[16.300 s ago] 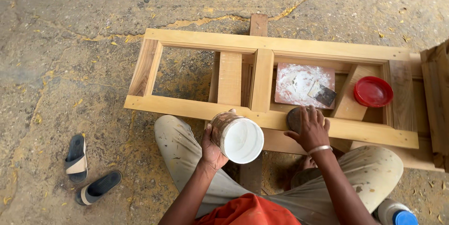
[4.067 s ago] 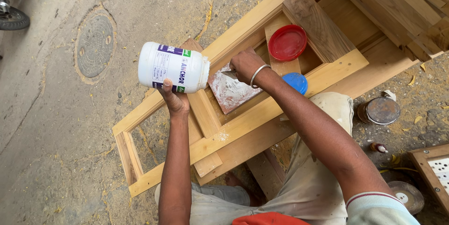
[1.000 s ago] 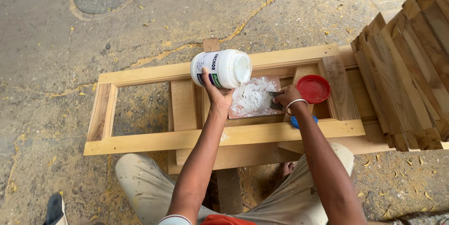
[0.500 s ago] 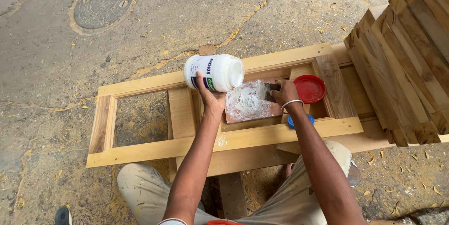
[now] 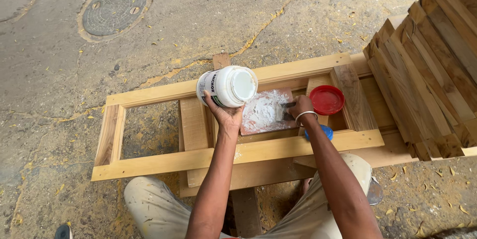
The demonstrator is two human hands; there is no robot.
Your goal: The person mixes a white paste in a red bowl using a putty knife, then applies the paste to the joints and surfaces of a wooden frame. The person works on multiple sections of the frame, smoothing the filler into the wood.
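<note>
Now, jar: white plastic jar (image 5: 227, 86) tipped on its side, cupped from beneath in left hand (image 5: 226, 116); judged light, smooth, best gripped round the body.
Right hand: right hand (image 5: 299, 107) clenched on a small dark scraper (image 5: 288, 105), right of the jar.
Board: paste-smeared board (image 5: 266, 112) between both hands.
Lid: red lid (image 5: 326, 100) just beyond the right hand.
Frame: wooden frame (image 5: 149, 162) underneath.

A cracked concrete floor (image 5: 308, 15) carries a long wooden frame (image 5: 238, 154) lying flat. Beside it, at the right, stacked timber pieces (image 5: 427, 70) rest; a round manhole cover (image 5: 115, 8) sits beyond.
</note>
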